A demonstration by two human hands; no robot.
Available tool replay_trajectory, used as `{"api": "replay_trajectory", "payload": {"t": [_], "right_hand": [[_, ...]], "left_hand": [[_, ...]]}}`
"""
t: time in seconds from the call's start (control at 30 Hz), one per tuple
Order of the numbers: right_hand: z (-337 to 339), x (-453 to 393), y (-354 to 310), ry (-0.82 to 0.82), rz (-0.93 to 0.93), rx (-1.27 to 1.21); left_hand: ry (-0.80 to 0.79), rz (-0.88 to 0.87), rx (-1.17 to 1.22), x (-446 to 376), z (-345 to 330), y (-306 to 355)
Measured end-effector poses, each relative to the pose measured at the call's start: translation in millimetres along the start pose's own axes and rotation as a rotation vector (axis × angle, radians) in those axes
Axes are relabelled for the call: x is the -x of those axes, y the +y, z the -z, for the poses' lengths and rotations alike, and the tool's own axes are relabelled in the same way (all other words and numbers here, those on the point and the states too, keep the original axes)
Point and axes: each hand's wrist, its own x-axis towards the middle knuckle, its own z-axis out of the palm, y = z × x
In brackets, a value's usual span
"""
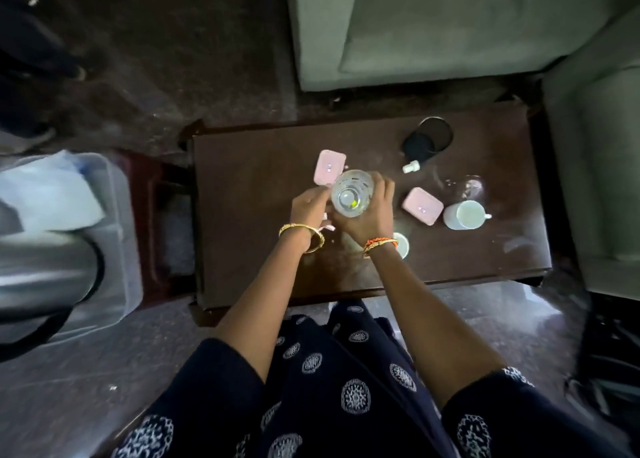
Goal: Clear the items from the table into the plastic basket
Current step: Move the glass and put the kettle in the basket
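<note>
— Holding what, at this moment?

— A clear drinking glass point(352, 193), lifted over the middle of the brown table point(263, 250). Right hand point(370, 212) curled round the side of the glass from the right; left hand point(309, 208) with fingertips pinching the rim on the left. Mouth of the glass turned up toward the camera.

— Destination?

— The plastic basket point(117, 187), well apart on the left, on the floor beside the table. Already some pale things inside, blurred, hard to name.

— How to do the carry well, then?

— Probably better to keep the glass upright and to give the weight to one full grip, not to the fingertip pinch alone. Smooth glass, so likely slippery. Then across to the left, high enough to pass the table edge, and down into a free corner of the basket, not dropped on what lies there.

— And on the way?

— Care with the pink case point(329, 171), just beyond the glass. Low risk, though, with the glass already raised.

— Left after this one?

— A second pink case point(422, 205), a white mug point(463, 214), another clear glass point(471, 187), a small white bottle point(410, 166), a dark round object point(426, 140), and a white cup point(402, 245) partly hidden under the right wrist. So, early in the task, by this judgement.
</note>
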Motion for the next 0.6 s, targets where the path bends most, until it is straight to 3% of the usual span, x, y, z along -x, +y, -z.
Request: {"api": "replay_trajectory", "payload": {"t": [0.17, 0.37, 0.6], "right_hand": [[15, -83, 50, 0.055, -0.055, -0.013], [-14, -150, 86, 0.013, -0.074, -0.033], [-36, -165, 112, 0.019, -0.109, -0.039]], "left_hand": [[-0.137, 0.118, 0.065, -56, -71, 31], [-0.078, 0.154, -0.163, -129, -95, 47], [-0.056, 0.270, 0.083, -153, -105, 35]]}}
